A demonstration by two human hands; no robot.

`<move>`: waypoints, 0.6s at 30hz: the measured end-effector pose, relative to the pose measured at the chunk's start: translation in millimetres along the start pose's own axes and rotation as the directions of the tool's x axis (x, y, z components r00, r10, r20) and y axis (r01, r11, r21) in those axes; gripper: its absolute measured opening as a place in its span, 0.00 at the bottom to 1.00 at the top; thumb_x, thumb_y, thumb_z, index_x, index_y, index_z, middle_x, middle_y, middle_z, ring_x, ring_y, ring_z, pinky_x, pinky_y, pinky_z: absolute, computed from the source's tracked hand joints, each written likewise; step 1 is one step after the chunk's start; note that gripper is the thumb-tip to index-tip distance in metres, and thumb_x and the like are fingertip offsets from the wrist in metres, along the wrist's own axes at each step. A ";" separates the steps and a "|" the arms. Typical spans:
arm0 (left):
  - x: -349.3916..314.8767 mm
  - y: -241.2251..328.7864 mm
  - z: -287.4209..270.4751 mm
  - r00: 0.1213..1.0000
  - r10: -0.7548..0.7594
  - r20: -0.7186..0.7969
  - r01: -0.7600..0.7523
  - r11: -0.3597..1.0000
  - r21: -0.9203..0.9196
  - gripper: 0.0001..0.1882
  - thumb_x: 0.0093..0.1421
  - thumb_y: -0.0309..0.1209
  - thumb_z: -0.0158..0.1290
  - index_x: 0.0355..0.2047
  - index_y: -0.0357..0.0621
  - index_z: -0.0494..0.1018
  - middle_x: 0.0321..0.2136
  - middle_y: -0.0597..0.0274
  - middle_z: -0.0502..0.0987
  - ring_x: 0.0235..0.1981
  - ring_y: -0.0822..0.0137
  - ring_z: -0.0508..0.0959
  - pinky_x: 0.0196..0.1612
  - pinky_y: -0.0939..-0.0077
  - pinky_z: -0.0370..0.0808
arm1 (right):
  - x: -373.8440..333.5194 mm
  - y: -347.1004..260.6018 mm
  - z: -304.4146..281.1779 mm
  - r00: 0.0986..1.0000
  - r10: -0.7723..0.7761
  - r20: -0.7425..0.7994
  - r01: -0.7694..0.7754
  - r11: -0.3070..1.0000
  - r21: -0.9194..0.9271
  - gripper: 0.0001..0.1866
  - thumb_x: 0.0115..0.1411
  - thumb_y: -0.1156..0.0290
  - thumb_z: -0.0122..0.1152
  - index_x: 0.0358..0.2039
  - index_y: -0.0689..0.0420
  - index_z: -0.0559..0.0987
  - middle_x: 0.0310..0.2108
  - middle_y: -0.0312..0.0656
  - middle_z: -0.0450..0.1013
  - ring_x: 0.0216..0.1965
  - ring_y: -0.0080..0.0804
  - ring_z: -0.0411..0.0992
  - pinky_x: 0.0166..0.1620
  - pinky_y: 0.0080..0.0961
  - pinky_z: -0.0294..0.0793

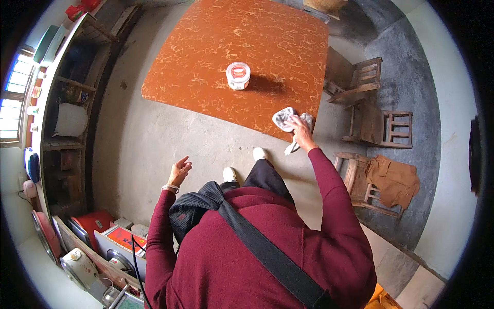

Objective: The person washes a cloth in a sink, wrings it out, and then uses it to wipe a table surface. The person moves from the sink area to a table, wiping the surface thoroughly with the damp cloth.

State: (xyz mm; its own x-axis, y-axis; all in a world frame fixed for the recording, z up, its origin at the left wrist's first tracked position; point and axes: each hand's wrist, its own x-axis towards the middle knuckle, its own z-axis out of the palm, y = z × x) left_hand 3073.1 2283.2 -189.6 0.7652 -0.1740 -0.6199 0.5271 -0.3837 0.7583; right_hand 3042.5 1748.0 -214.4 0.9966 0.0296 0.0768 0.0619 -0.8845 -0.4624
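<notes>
My right hand [302, 132] presses a pale grey-white cloth [283, 119] onto the near right corner of a reddish-brown marbled table [195, 56]. Part of the cloth droops over the table's edge. A white round tub [238, 76] with a clear lid and a red label stands upright on the tabletop, to the left of the cloth and farther off. Away from the table, my left hand [179, 172] hangs in the air over the floor, fingers apart and holding nothing.
Wooden chairs [368, 123] line the right wall, one with a brown cloth [393, 180] draped over it. Along the left stands a wooden shelf unit [64, 144]. A red container [92, 226] and appliances, including a white rice cooker [80, 265], crowd the lower left.
</notes>
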 end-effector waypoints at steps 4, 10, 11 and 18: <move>27.2 21.8 17.1 0.995 0.093 -0.022 -0.091 0.995 0.045 0.27 0.58 0.37 0.53 0.55 0.38 0.63 0.33 0.63 0.76 0.33 0.77 0.74 0.29 0.82 0.70 | 47.8 67.2 -9.8 0.979 0.083 -0.186 -0.071 0.995 0.067 0.24 0.46 0.84 0.49 0.44 0.48 0.77 0.54 0.48 0.63 0.55 0.47 0.59 0.58 0.38 0.56; 86.9 79.9 103.9 0.889 0.452 -0.077 -0.393 0.838 0.377 0.32 0.53 0.37 0.56 0.56 0.38 0.61 0.52 0.44 0.66 0.54 0.52 0.66 0.56 0.65 0.64 | 84.5 45.4 6.4 0.990 -0.131 -0.048 0.135 0.985 0.105 0.18 0.51 0.77 0.51 0.44 0.51 0.76 0.55 0.43 0.62 0.56 0.46 0.58 0.59 0.42 0.52; 86.3 106.4 122.6 0.856 0.515 -0.039 -0.425 0.745 0.514 0.33 0.52 0.37 0.57 0.57 0.40 0.60 0.55 0.42 0.62 0.58 0.49 0.61 0.59 0.63 0.60 | 73.1 18.2 -2.8 0.962 -0.261 0.082 0.261 0.965 0.016 0.19 0.51 0.76 0.51 0.44 0.50 0.76 0.56 0.41 0.61 0.57 0.46 0.57 0.60 0.41 0.51; 122.5 144.1 203.4 0.914 0.371 0.166 -0.367 0.579 0.728 0.46 0.47 0.36 0.60 0.61 0.36 0.48 0.60 0.30 0.45 0.62 0.36 0.44 0.64 0.52 0.44 | 87.9 86.9 -18.1 0.929 -0.370 -0.001 0.370 0.929 0.025 0.19 0.58 0.72 0.46 0.51 0.52 0.70 0.51 0.44 0.66 0.54 0.44 0.61 0.59 0.44 0.53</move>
State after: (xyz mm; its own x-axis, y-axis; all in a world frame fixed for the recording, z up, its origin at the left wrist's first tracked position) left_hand 3167.5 2022.1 -197.3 0.8335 -0.4517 -0.3182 -0.2449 -0.8183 0.5200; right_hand 3134.4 1665.3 -231.9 0.9029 0.3541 0.2437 0.4275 -0.7991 -0.4227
